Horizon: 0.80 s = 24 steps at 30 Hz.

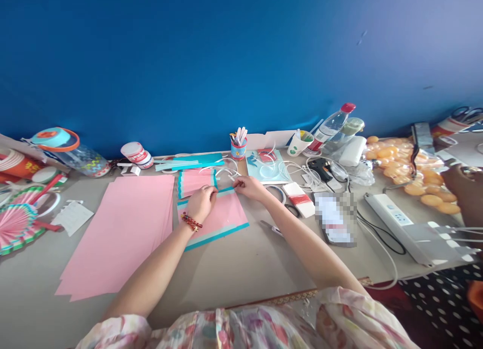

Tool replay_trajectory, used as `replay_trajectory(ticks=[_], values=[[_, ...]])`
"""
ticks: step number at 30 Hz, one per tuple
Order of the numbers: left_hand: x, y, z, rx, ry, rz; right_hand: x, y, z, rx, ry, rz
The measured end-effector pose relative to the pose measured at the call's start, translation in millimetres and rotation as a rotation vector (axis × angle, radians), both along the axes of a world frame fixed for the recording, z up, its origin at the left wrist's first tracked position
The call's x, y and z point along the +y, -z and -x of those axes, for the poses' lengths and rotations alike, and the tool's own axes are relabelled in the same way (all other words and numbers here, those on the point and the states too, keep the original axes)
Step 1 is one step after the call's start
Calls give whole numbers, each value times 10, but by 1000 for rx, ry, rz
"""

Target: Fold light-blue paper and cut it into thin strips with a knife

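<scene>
A pink paper sheet (222, 213) with teal strips along its edges lies on the table in front of me. My left hand (203, 203) rests over its upper left part, fingers closed at the top teal edge. At the sheet's upper right corner, my right hand (249, 187) has its fingertips pinched on that edge. Behind my left hand is a smaller pleated pink piece (196, 182) with teal borders. A stack of pink paper (121, 228) lies to the left. To the right of the sheet is a small cutter (272, 228).
A pen cup (239, 147), teal strips (198, 161) and white cables stand or lie at the back. A phone (335, 218), power strip (396, 223) and bag of orange balls (407, 168) are at right. Folded fans (18, 218) lie at left. Another person's hand (464, 175) shows far right.
</scene>
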<state>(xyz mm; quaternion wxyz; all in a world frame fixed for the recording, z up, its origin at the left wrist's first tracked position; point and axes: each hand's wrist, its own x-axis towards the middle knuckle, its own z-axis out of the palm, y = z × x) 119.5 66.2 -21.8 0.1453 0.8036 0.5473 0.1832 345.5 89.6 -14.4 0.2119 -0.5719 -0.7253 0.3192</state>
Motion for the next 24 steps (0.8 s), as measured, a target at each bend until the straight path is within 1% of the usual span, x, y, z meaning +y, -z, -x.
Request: replay_trajectory(ticks=[24], values=[[-1,-16,0,-14,-7,13,-4,22,25,-24,2,-12]])
